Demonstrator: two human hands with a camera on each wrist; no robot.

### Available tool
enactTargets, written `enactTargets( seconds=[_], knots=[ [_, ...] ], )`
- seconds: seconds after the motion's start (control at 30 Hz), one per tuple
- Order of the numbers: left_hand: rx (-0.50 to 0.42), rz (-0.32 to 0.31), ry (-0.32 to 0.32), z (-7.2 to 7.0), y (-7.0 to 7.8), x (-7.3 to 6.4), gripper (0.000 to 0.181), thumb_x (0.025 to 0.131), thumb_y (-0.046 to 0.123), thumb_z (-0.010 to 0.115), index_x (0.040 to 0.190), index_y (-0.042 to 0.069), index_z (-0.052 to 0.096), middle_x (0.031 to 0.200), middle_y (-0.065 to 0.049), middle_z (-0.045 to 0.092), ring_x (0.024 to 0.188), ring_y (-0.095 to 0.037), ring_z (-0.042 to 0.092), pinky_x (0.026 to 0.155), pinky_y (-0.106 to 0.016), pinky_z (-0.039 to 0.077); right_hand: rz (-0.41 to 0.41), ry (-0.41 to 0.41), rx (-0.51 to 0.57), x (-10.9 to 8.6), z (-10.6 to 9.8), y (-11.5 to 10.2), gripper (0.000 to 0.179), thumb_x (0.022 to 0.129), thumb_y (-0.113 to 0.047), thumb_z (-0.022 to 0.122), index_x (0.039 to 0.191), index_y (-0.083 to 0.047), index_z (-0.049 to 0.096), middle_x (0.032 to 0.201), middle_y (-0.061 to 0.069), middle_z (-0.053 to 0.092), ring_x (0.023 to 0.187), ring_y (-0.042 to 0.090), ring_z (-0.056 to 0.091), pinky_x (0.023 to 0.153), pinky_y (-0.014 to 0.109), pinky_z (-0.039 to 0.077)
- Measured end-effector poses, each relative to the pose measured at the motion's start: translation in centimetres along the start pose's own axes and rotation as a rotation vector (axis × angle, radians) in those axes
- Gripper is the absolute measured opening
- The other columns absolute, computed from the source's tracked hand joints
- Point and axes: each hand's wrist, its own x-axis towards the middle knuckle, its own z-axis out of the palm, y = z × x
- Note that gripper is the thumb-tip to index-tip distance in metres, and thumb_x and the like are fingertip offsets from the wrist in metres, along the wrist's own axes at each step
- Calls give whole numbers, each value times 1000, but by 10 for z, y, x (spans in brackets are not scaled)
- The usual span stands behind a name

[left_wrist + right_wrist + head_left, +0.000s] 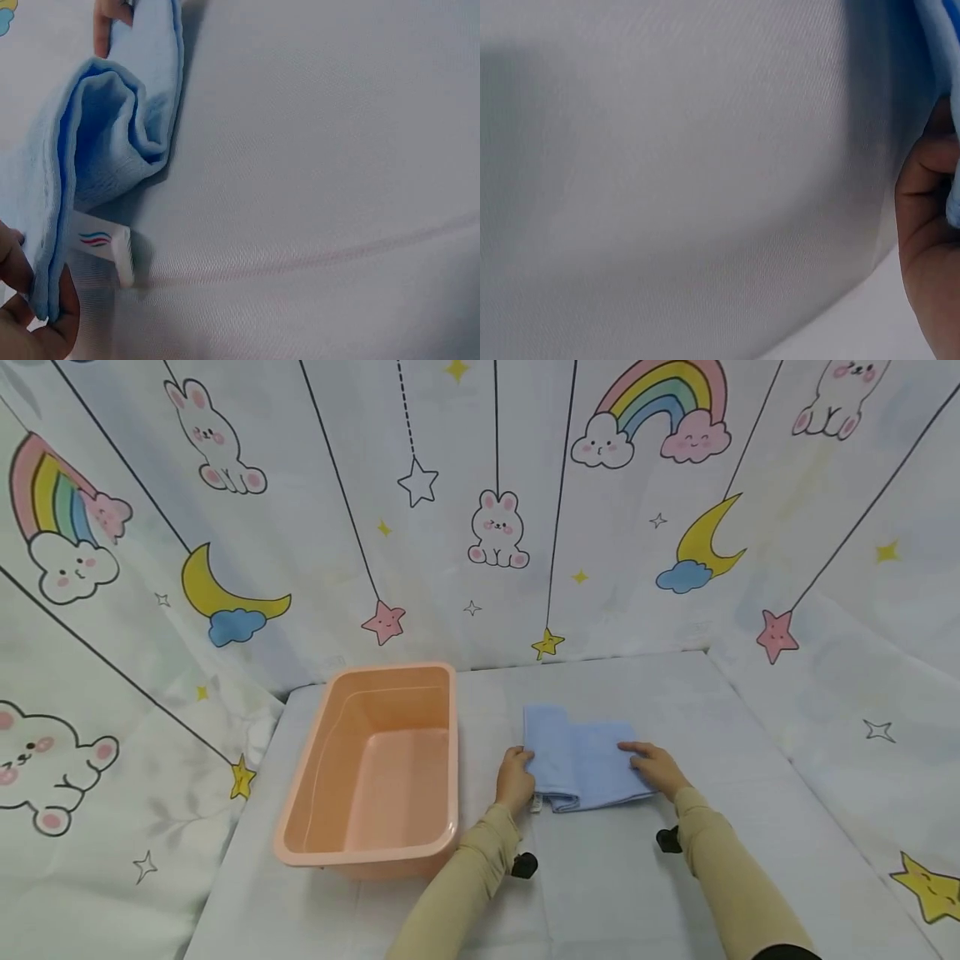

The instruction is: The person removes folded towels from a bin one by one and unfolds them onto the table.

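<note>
A light blue folded towel [592, 764] lies right of the middle of the table, with a fold raised near its left part. My left hand [516, 781] pinches the towel's left edge between thumb and fingers; the left wrist view shows the layers between them. Close to that hand a white label [103, 241] with red and blue waves sticks out of the towel. At the towel's right edge, my right hand [658, 768] grips the cloth, its index finger lying over the top. In the right wrist view only part of this hand [930, 217] shows, fingers bent at the cloth.
A peach plastic basin [367, 857] stands on the table [600, 893] left of the towel, close to my left forearm. Behind the table and along its sides hangs a white curtain [450, 568] printed with rabbits, stars, moons and rainbows.
</note>
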Motion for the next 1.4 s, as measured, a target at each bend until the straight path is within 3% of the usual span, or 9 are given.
enactTargets(
  seconds=[0.13,0.4,0.73,0.87,1.07,1.13,1.2,1.3,1.4],
  knots=[
    [-12,-25,60,-4,-5,-6,52,74,-17,41,123,-8,56,134,-21,46,123,-38,48,97,-43,46,52,6,-35,-5,-12,6,49,88,-12,45,136,-4,45,148,29,25,137,50,16,108,64,16],
    [60,-76,155,-13,-18,-11,51,73,-13,44,122,-9,56,131,-19,47,116,-36,54,89,-41,49,45,47,-160,-22,-33,23,53,85,-8,47,137,1,42,144,33,28,133,53,20,105,65,21],
    [130,-100,117,-17,-20,-17,50,75,-11,48,123,-6,56,130,-16,48,113,-32,57,88,-40,50,31,115,-205,-23,-35,41,55,81,-5,47,135,3,43,141,34,31,131,54,24,105,64,23],
    [89,-109,105,-17,-22,-18,49,75,-10,47,124,-6,56,130,-17,47,112,-33,57,87,-41,50,35,143,-232,-25,-37,41,54,80,-5,51,133,4,44,139,36,33,129,54,26,104,63,25],
    [11,-142,106,-18,-27,-16,44,75,3,55,118,-3,61,113,-24,50,99,-34,56,87,-42,48,91,86,-133,-39,-47,37,56,89,-20,55,139,-1,39,143,36,27,132,54,21,104,65,21],
    [3,-143,96,-19,-28,-17,43,74,5,57,116,-2,63,110,-23,51,98,-33,56,87,-41,47,102,58,-89,-43,-50,38,57,91,-25,55,140,-2,37,144,34,26,133,52,22,104,63,24],
    [4,-134,91,-21,-30,-19,44,72,5,58,115,-1,63,108,-23,53,97,-32,56,87,-41,47,104,33,-58,-46,-53,41,59,92,-30,56,141,-4,37,141,33,31,127,47,32,98,56,34],
    [-3,-116,93,-24,-32,-23,46,69,3,58,115,-2,63,106,-23,54,96,-32,56,86,-40,47,104,10,-11,-50,-54,46,60,90,-33,59,139,-4,40,125,28,43,104,29,47,82,39,46],
    [-11,-98,93,-26,-35,-27,48,67,0,57,115,-2,63,106,-23,56,98,-33,56,87,-41,47,107,-3,42,-53,-54,52,60,89,-31,61,137,-1,42,115,21,46,93,13,47,69,26,51]
  ],
)
